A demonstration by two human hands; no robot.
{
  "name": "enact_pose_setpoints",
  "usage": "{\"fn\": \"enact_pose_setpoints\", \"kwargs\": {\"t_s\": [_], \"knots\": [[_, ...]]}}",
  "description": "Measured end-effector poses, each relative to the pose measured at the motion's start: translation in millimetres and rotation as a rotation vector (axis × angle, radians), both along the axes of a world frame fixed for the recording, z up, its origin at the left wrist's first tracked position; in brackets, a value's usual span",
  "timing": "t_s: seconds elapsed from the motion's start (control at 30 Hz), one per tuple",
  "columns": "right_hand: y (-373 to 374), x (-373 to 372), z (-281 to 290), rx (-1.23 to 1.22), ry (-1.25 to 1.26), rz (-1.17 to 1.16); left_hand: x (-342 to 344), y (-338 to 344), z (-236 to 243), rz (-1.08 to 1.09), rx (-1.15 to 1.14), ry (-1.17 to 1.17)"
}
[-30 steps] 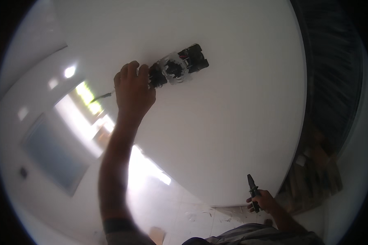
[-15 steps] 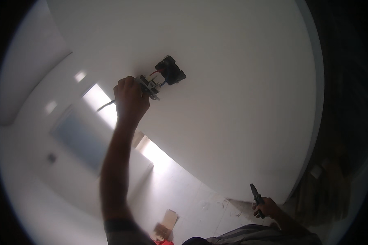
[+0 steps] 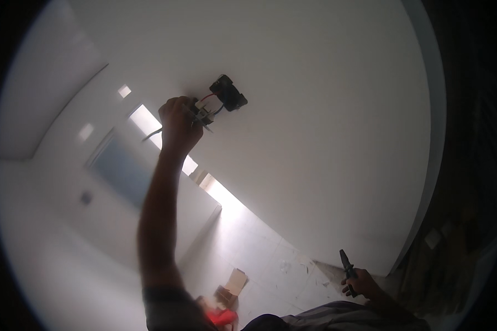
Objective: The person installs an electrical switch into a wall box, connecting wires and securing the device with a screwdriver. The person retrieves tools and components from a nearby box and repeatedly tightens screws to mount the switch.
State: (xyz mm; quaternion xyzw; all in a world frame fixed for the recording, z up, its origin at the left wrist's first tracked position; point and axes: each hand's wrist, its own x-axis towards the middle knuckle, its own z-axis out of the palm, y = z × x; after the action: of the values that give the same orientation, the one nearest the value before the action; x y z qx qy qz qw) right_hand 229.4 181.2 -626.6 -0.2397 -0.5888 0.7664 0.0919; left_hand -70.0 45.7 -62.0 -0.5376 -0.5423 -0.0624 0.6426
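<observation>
My left hand (image 3: 176, 124) is raised to the white wall (image 3: 315, 138), its fingers closed around an electrical wall fitting (image 3: 204, 113) with a metal mounting frame. A red wire (image 3: 208, 97) and a blue wire run from the fitting to a black square wall box (image 3: 230, 92) set in the wall. A thin dark rod (image 3: 152, 134) sticks out to the left from behind the same hand; its kind is unclear. Low at the right, my right hand (image 3: 362, 283) grips dark pliers (image 3: 346, 261), whose tapered end points up, apart from the wall fitting.
An open cardboard box (image 3: 237, 281) and a red thing (image 3: 221, 317) lie on the pale tiled floor (image 3: 268, 270) below. A bluish panel (image 3: 121, 168) and bright openings show on the left. At the right edge are dark, stacked-looking things (image 3: 453, 254).
The view has shifted slightly, so the room's background and floor sit farther right. My left hand still holds the fitting by the wall box, now tilted a little differently. The right hand keeps the pliers.
</observation>
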Motion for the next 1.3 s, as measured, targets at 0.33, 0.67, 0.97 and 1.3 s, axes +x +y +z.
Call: {"fn": "enact_pose_setpoints", "kwargs": {"t_s": [0.33,0.67,0.97,1.3], "knots": [[1,-17,5,-0.085,-0.079,-0.039,-55,-1,-14,-0.084,0.032,-0.171],[38,-62,56,-0.05,-0.138,-0.092,-89,57,28,-0.204,-0.072,-0.218],[13,-106,98,0.027,-0.102,-0.035,-50,81,10,-0.417,-0.123,-0.137],[15,-147,177,0.112,0.113,0.057,-64,100,23,-0.757,-0.183,-0.558]]}}
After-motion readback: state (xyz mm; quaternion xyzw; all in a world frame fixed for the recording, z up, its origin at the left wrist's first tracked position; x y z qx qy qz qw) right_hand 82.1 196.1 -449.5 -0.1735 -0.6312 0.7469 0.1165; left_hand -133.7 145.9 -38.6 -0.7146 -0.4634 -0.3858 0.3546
